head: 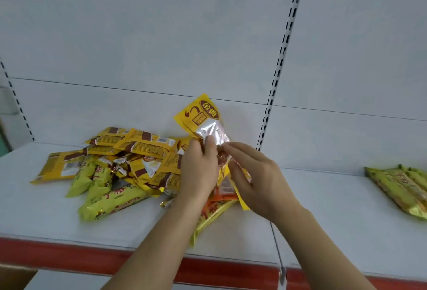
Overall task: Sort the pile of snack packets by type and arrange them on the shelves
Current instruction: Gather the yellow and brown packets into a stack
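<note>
Both hands (198, 169) (256, 181) hold a yellow packet (201, 116) above the shelf (323, 220).

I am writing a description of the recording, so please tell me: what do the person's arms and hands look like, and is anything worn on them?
Both forearms are bare as far as the picture shows; no sleeve is visible. The left hand and the right hand wear no gloves, and no ring, watch or bracelet can be seen.

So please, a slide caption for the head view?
Both hands lift a yellow packet from the mixed pile on the shelf.
</note>
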Action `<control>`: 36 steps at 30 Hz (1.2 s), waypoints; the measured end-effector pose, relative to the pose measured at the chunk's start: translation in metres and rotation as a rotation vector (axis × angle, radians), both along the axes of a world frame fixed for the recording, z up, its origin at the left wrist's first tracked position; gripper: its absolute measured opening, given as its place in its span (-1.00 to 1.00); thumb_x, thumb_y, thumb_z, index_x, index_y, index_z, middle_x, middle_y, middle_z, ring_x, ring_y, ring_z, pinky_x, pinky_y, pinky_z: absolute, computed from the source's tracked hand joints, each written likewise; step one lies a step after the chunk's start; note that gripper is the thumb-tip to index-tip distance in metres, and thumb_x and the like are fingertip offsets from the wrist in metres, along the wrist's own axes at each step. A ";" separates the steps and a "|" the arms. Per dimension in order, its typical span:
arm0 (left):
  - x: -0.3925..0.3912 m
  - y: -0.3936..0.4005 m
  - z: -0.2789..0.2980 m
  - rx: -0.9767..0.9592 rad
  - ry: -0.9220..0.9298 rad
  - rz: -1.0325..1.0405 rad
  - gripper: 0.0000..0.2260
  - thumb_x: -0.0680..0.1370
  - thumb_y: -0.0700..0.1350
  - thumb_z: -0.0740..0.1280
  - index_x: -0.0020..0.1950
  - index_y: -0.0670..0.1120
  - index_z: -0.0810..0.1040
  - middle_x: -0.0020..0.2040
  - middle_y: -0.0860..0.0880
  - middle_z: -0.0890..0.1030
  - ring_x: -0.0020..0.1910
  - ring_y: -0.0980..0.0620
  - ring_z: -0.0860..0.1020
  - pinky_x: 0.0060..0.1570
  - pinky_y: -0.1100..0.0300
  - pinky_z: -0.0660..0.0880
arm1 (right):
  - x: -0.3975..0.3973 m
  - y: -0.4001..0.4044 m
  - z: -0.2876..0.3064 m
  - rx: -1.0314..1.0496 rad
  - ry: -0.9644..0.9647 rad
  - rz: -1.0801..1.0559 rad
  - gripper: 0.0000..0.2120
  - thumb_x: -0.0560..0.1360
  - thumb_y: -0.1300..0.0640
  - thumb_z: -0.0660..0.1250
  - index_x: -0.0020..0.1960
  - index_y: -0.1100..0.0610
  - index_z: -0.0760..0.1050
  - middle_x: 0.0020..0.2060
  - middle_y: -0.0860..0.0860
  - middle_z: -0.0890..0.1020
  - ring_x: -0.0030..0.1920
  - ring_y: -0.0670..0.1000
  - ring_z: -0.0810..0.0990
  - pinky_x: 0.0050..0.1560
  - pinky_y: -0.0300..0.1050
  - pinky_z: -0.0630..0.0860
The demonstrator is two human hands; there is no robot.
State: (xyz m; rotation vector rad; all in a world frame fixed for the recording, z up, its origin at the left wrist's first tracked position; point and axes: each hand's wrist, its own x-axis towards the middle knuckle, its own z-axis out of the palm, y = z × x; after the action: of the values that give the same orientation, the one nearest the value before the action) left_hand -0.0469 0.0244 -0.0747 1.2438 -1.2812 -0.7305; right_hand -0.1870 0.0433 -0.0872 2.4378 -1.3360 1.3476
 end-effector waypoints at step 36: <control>0.096 -0.020 -0.002 0.113 0.293 0.132 -0.90 0.67 -0.06 0.31 0.14 0.08 0.60 0.08 0.02 0.71 0.10 -0.06 0.66 0.19 -0.19 0.59 | 0.028 -0.087 0.009 0.431 -0.043 -0.184 -0.64 0.58 0.22 0.26 0.33 -0.01 0.57 0.24 -0.03 0.63 0.29 0.03 0.52 0.25 -0.12 0.45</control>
State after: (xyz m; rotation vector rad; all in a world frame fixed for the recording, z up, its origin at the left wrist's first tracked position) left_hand 0.0490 0.0041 -0.0766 1.2470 -0.9214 -0.8634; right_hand -0.1592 -0.0435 -0.0780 2.4535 -1.9854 1.1733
